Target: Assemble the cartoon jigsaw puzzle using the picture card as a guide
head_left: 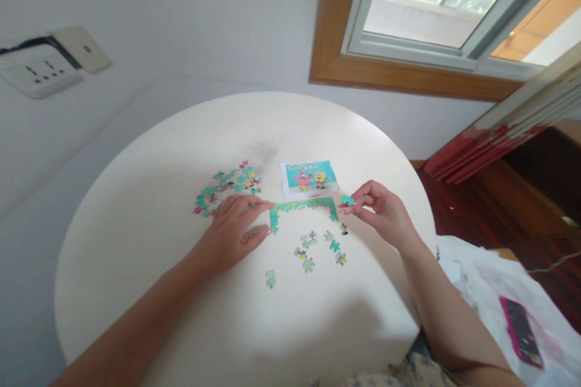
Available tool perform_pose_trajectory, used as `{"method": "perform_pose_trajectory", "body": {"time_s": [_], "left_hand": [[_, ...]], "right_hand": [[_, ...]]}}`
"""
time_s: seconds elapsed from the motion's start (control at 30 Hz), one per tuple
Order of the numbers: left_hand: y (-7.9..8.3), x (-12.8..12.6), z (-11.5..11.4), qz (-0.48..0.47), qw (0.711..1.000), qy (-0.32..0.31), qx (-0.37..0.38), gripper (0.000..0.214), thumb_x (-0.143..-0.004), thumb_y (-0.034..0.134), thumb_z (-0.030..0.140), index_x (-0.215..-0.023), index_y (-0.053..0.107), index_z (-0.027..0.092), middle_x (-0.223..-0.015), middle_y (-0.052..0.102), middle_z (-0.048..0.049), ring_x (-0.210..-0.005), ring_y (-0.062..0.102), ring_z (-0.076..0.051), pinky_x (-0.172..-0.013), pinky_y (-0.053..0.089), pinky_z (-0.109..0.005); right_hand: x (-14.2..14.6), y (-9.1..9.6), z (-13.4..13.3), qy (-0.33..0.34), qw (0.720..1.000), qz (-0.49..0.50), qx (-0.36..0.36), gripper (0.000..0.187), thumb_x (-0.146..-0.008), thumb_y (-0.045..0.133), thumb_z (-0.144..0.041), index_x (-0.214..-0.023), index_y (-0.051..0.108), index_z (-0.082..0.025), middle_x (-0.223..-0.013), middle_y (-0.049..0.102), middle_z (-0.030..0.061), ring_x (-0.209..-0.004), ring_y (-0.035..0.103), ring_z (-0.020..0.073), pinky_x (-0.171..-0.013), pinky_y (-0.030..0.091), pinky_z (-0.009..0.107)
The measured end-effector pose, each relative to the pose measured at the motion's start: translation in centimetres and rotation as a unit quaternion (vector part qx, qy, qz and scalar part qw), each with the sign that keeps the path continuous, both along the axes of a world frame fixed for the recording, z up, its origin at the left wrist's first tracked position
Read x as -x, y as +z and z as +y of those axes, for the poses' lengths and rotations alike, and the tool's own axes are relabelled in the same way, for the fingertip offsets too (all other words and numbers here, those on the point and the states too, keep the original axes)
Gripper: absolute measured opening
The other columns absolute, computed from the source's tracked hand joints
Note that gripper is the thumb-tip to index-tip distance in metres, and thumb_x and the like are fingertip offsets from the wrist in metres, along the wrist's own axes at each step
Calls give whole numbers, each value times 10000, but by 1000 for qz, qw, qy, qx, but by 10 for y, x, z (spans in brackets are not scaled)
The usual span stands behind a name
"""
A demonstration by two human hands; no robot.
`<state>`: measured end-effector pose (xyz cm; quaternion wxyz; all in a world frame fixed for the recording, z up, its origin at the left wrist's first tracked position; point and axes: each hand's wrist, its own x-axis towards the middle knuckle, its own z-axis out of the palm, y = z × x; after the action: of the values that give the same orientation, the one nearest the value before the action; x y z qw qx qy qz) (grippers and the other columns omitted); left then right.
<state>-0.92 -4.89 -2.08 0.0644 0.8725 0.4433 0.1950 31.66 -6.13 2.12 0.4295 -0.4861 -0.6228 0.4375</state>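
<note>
A partly joined teal jigsaw border point(303, 205) lies at the middle of the round white table point(145, 205). My left hand point(236, 231) rests flat on the table, fingers stretched out, its fingertips touching the border's left corner. My right hand point(379, 210) pinches a small teal puzzle piece point(347, 201) right at the border's right end. Just behind the border lies a cartoon reference picture point(309, 178). A heap of loose pieces point(226, 186) sits behind my left hand, and several more loose pieces point(318, 249) lie in front of the border.
A wall socket point(39, 69) is on the wall at the left, a wood-framed window point(436, 18) behind the table. At the right, a phone with a pink case point(521, 331) lies on white cloth point(490, 290), beside a dark wooden floor.
</note>
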Motion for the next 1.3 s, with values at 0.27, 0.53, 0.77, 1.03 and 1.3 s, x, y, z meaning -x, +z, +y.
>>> {"method": "perform_pose_trajectory", "body": {"time_s": [0.27,0.53,0.77,1.03,1.3], "left_hand": [[2,-1,0,1,1000,6,8,392,-900,506,381,-1264,536,240,-1189,549,-75,-1143,473,-260,-1028,344,-434],[2,0,1,-7,1000,2,14,404,-888,509,386,-1269,548,256,-1198,559,-76,-1142,478,-271,-1026,353,-445],[2,0,1,-6,1000,-3,10,399,-889,512,380,-1264,547,249,-1198,549,-73,-1141,476,-264,-1026,353,-426],[1,0,1,2,1000,-5,8,396,-899,504,381,-1271,525,250,-1202,542,-77,-1145,470,-261,-1029,343,-431],[1,-1,1,-3,1000,-4,12,406,-891,508,387,-1273,538,252,-1196,552,-73,-1150,475,-269,-1036,340,-437]], "right_hand": [[-2,-2,3,13,989,-128,-66,136,-821,654,-292,-918,618,-204,-796,684,29,-755,649,172,-685,501,296],[5,5,1,56,976,-193,-86,82,-845,592,-250,-890,643,-205,-820,678,38,-750,618,163,-690,495,281],[4,4,1,83,969,-224,-69,199,-845,529,-166,-953,689,-212,-928,710,49,-795,635,158,-690,494,260],[0,-3,2,161,952,-261,-4,163,-818,594,-183,-909,727,-208,-776,704,11,-640,584,123,-621,449,240],[-27,-5,9,105,942,-319,-2,207,-814,569,-163,-901,746,-226,-845,719,34,-672,601,152,-638,464,271]]}}
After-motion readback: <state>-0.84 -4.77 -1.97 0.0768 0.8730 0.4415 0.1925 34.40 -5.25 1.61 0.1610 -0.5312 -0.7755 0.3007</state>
